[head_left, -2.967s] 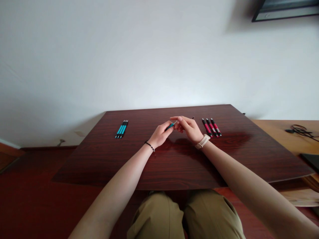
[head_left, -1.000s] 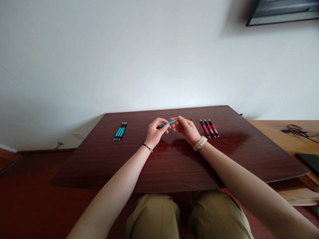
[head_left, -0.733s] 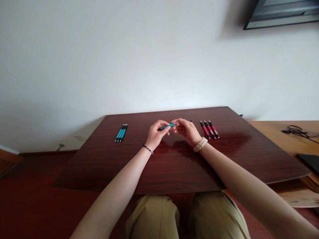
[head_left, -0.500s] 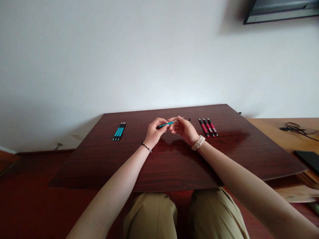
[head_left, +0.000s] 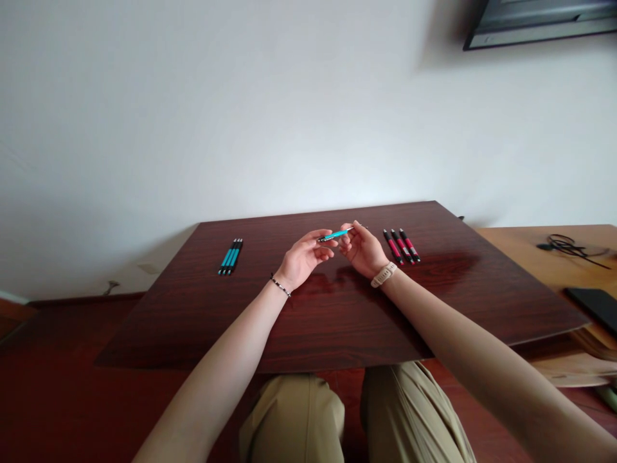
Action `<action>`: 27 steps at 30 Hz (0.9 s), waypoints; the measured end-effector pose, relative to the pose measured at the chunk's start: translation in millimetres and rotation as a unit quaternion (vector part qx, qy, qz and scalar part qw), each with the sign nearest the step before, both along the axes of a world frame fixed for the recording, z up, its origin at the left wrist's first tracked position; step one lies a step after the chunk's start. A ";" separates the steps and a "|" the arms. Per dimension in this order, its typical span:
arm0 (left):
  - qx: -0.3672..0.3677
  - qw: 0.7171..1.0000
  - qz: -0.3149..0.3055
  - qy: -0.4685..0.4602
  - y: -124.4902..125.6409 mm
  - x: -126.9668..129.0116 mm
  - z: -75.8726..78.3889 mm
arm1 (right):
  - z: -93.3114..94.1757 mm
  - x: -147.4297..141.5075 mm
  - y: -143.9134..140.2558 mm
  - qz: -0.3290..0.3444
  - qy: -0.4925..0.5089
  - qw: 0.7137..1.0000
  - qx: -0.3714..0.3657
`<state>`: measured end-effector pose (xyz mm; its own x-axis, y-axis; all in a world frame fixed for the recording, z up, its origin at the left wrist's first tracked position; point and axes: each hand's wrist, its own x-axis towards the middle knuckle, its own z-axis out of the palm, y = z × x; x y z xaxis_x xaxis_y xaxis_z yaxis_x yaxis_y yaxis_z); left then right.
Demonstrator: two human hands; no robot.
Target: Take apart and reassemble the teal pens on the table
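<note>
Above the middle of the table, a teal pen barrel with a dark clip end slants between my two hands. My left hand holds the barrel's clip end loosely, its lower fingers spread. With thumb and fingertips, my right hand pinches the far end, where a thin pale piece like a refill shows. Several fingers of that hand hide part of it. On the left lie three teal-and-black pens, side by side. Three pink-and-black pens rest to the right of my right hand.
The dark wooden table meets a white wall at its far edge. A lighter desk adjoins on the right, with a black cable and a flat black device. A screen hangs at upper right.
The teal barrel has shifted right and slightly up, closer to my right fingertips, and less of the thin piece shows. My left fingers have loosened and spread.
</note>
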<state>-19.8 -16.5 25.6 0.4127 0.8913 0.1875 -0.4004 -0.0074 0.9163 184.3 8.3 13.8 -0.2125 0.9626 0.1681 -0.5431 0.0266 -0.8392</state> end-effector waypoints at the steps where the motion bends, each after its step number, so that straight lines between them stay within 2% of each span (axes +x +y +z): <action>1: 0.003 1.000 0.003 0.002 0.3 0.9 -0.2 | -0.2 -0.4 -0.2 0.001 -0.005 1.000 0.000; 10: 0.019 1.000 -0.004 -0.007 4.2 2.8 -5.7 | 4.0 -2.6 -3.2 0.015 0.029 0.999 -0.037; 17: 0.003 0.999 -0.002 -0.038 6.4 1.8 -8.9 | 3.3 -2.0 -3.1 0.051 0.107 0.991 -0.067; 22: 0.016 0.999 0.017 -0.022 5.2 -1.0 -7.3 | 5.1 -2.2 -4.1 0.062 0.097 0.988 -0.103; 25: 0.037 0.998 0.057 0.002 8.4 -4.9 -5.5 | 6.6 -1.7 -4.4 0.043 0.096 0.989 -0.102; 27: 0.074 0.987 0.141 0.036 13.4 -10.3 -4.2 | 6.1 0.0 -3.0 0.017 0.093 0.992 -0.088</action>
